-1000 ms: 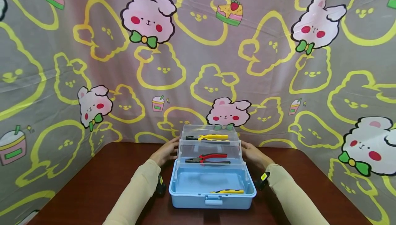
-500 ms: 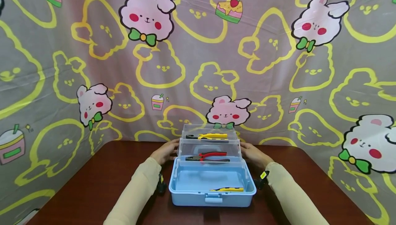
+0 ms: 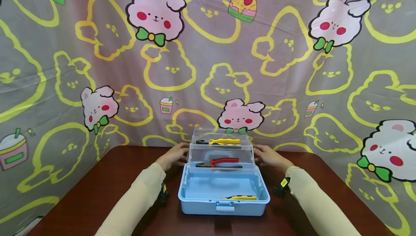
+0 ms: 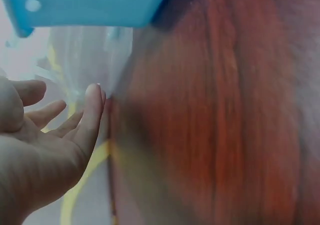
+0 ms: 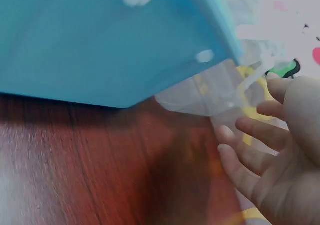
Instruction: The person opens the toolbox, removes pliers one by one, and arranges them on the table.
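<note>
Since a second ago, little different: left hand (image 3: 173, 155) and right hand (image 3: 267, 155) a touch farther back beside the clear trays (image 3: 221, 152), fingers (image 4: 92, 112) straight and apart, clamped on nothing, probably letting go of the fanned-open toolbox (image 3: 223, 192) at mid-surface (image 3: 97, 192). Counted, left to right: two hands, two trays, one blue base, three tools — yellow knife (image 3: 218, 141) up top, red pliers (image 3: 220, 164) in the middle, yellow tool (image 3: 238, 197) in the base.

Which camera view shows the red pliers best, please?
The head view shows them best: the red pliers lie whole in the middle clear tray of the open blue toolbox. Both wrist views show only the box's blue outside, blurred clear plastic and open fingers; no pliers appear there.
</note>
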The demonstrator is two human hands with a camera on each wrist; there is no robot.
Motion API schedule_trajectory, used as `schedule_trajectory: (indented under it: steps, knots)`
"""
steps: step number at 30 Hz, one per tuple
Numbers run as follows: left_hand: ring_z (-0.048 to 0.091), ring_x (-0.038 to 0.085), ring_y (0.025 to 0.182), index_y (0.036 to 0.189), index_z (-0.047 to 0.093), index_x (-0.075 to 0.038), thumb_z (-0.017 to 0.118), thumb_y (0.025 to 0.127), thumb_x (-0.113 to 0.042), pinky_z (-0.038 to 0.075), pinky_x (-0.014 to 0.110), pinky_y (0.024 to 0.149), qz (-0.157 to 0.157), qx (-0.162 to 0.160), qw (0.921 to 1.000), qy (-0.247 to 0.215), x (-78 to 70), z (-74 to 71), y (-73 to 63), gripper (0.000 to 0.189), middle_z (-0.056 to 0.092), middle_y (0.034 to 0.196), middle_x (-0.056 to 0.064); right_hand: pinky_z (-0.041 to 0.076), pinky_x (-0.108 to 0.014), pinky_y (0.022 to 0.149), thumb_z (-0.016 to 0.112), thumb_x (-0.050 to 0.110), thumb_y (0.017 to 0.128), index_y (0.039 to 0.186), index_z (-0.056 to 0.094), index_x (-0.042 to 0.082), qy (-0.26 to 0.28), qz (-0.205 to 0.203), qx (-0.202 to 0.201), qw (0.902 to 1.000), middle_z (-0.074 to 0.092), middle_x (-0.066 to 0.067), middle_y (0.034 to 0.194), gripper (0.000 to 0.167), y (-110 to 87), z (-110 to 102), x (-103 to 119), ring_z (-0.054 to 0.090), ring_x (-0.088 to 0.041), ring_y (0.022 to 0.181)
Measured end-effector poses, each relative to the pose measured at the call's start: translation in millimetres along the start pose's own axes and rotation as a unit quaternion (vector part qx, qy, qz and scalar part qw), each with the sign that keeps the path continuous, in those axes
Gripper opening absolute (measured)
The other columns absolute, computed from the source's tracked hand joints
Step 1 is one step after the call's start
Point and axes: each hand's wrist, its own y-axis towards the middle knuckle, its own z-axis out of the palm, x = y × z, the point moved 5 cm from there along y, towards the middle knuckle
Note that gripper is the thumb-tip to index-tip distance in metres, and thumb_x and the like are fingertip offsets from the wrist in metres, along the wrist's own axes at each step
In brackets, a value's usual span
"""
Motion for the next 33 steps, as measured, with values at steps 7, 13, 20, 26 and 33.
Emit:
schedule_trajectory:
  steps: [7, 13, 20, 26, 33]
  knots:
    - [0.066, 0.032, 0.107, 0.151, 0.046, -0.004, 0.05, 0.111, -0.028, 0.057, 0.049, 0.081, 0.044, -0.018, 0.9963, 0.072, -21.6, -7.3, -23.6, 0.047, 0.05, 0.147, 0.021, 0.053, -0.054, 0.09, 0.05, 0.024, 0.112, 0.152, 0.044, -0.005, -0.067, -0.047, -0.032, 0.9961, 0.057, -0.027, 0.14, 0.049, -11.5, -17, 30, 0.058, -0.044, 0.121]
    - [0.063, 0.039, 0.114, 0.15, 0.048, -0.004, 0.053, 0.11, -0.038, 0.056, 0.048, 0.08, 0.091, -0.031, 0.9818, 0.164, -38.5, -11.5, -52.9, 0.053, 0.055, 0.14, 0.019, 0.049, -0.056, 0.097, 0.053, 0.028, 0.11, 0.148, 0.05, -0.003, -0.114, -0.078, -0.083, 0.9869, 0.056, -0.026, 0.142, 0.049, -18.2, -26, 54, 0.056, -0.044, 0.126]
    - [0.059, 0.036, 0.121, 0.147, 0.052, 0.0, 0.059, 0.107, -0.036, 0.047, 0.055, 0.099, 0.163, -0.044, 0.9497, 0.264, -51.4, -4.5, -82.6, 0.054, 0.058, 0.137, 0.02, 0.047, -0.06, 0.097, 0.055, 0.035, 0.109, 0.148, 0.054, 0.003, -0.146, -0.117, -0.106, 0.9766, 0.06, -0.022, 0.139, 0.05, -24.0, -25, 75, 0.058, -0.042, 0.125]
    - [0.064, 0.032, 0.11, 0.148, 0.051, 0.001, 0.065, 0.103, -0.041, 0.053, 0.05, 0.089, 0.173, -0.044, 0.9421, 0.284, -51.9, 5.4, -105.1, 0.063, 0.056, 0.14, 0.018, 0.052, -0.055, 0.091, 0.058, 0.031, 0.108, 0.143, 0.059, 0.005, -0.159, -0.149, -0.108, 0.97, 0.064, -0.019, 0.132, 0.043, -25.1, -14, 90, 0.062, -0.039, 0.119]
    - [0.06, 0.034, 0.121, 0.154, 0.044, 0.0, 0.068, 0.095, -0.058, 0.049, 0.055, 0.096, 0.163, -0.023, 0.9366, 0.309, -48.0, 18.6, -133.3, 0.086, 0.051, 0.148, 0.018, 0.056, -0.05, 0.086, 0.063, 0.022, 0.106, 0.137, 0.064, 0.005, -0.163, -0.216, -0.111, 0.9564, 0.066, -0.014, 0.126, 0.036, -27.7, 8, 109, 0.066, -0.032, 0.11]
